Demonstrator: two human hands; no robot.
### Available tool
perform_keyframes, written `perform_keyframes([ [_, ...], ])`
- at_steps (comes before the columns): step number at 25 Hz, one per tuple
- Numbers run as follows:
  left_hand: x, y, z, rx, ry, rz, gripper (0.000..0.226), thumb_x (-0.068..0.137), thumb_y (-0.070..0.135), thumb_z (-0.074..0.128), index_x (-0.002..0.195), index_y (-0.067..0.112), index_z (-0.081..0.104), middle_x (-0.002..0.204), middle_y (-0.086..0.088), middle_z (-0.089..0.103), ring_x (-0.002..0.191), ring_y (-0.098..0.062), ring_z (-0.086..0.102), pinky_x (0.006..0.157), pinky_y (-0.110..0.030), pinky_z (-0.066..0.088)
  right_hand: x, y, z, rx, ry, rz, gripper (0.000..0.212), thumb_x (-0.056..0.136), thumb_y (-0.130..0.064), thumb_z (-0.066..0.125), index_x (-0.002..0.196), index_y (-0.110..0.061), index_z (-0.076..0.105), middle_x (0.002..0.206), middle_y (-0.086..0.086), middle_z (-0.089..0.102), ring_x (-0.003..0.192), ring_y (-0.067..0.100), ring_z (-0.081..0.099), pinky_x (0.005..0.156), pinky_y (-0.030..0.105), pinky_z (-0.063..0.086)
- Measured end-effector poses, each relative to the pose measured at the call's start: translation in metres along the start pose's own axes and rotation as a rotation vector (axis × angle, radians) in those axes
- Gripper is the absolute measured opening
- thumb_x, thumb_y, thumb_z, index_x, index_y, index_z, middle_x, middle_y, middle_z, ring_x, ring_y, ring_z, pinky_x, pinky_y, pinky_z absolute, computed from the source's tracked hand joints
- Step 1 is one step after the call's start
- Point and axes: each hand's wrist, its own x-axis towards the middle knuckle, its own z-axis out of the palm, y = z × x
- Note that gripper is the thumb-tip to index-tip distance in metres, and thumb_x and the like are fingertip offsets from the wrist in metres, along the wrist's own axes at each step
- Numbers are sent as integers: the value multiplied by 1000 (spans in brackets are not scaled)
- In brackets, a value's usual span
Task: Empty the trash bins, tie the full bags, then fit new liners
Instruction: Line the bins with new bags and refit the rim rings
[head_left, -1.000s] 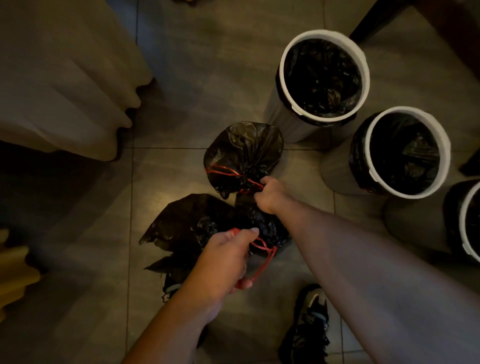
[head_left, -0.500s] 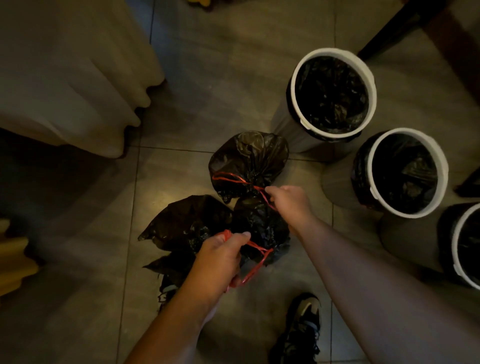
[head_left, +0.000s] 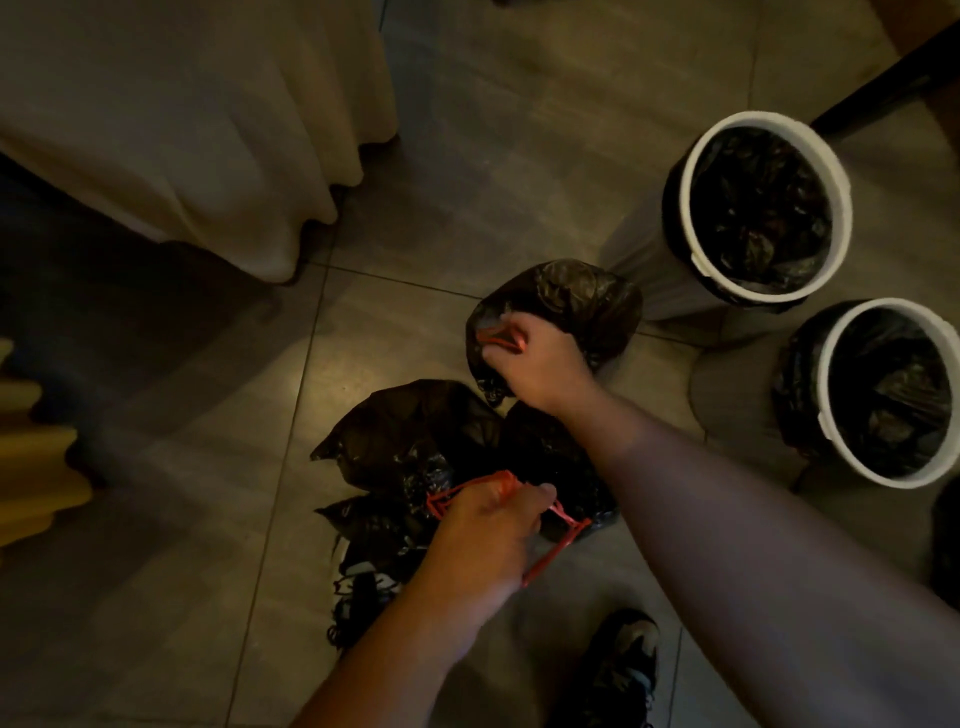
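Left hand (head_left: 485, 540) grips near bags' red drawstrings (head_left: 558, 545); right hand (head_left: 540, 364), farther out, grips far black bag's (head_left: 576, 306) drawstring beside the bins (head_left: 763, 208).

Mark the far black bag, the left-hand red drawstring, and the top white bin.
far black bag (head_left: 582, 301), head view, bulging top surface
red drawstring (head_left: 498, 480), head view, bunched upper end
top white bin (head_left: 763, 119), head view, far rim

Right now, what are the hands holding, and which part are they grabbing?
Left hand grips the near black bags by their red drawstrings; right hand grips the far black bag by its red drawstring.
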Motion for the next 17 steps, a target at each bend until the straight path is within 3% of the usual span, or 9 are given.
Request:
perform_keyframes([
  [2, 4, -3, -10, 59, 20, 14, 48, 101, 35, 66, 57, 24, 51, 50, 4, 43, 45, -10, 43, 54, -27, 40, 9, -1, 17, -660, -29, -84, 40, 94, -40, 67, 132, -30, 64, 118, 2, 72, 101, 28, 70, 73, 37, 51],
  [4, 9, -4, -18, 42, 41, 12, 52, 101, 36, 66, 52, 26, 52, 50, 3, 41, 45, -10, 42, 55, -29, 38, 17, -1, 26, -884, 27, -102, 28, 93, -29, 70, 121, -24, 69, 112, 5, 72, 99, 30, 70, 69, 37, 46],
  [11, 10, -3, -13, -42, 32, 12, 49, 100, 32, 67, 56, 26, 48, 50, 8, 40, 44, -6, 42, 53, -26, 37, 29, 5, 9, -1014, 72, -177, 26, 96, -10, 65, 120, -18, 70, 112, 5, 72, 102, 31, 71, 70, 41, 49],
  [15, 7, 0, -6, -33, 46, 2, 53, 101, 32, 66, 51, 29, 51, 53, 6, 37, 46, -8, 39, 51, -25, 39, 23, 14, 0, -910, 114, -142, 24, 95, -18, 65, 119, -16, 69, 114, 7, 70, 103, 32, 70, 71, 38, 45],
  [17, 3, -1, -2, -31, 53, 6, 48, 102, 31, 65, 57, 27, 49, 53, 7, 36, 45, -7, 38, 54, -28, 38, 15, 23, -4, -832, 182, -139, 27, 96, -25, 62, 120, -13, 67, 119, 9, 69, 105, 33, 70, 71, 38, 42],
])
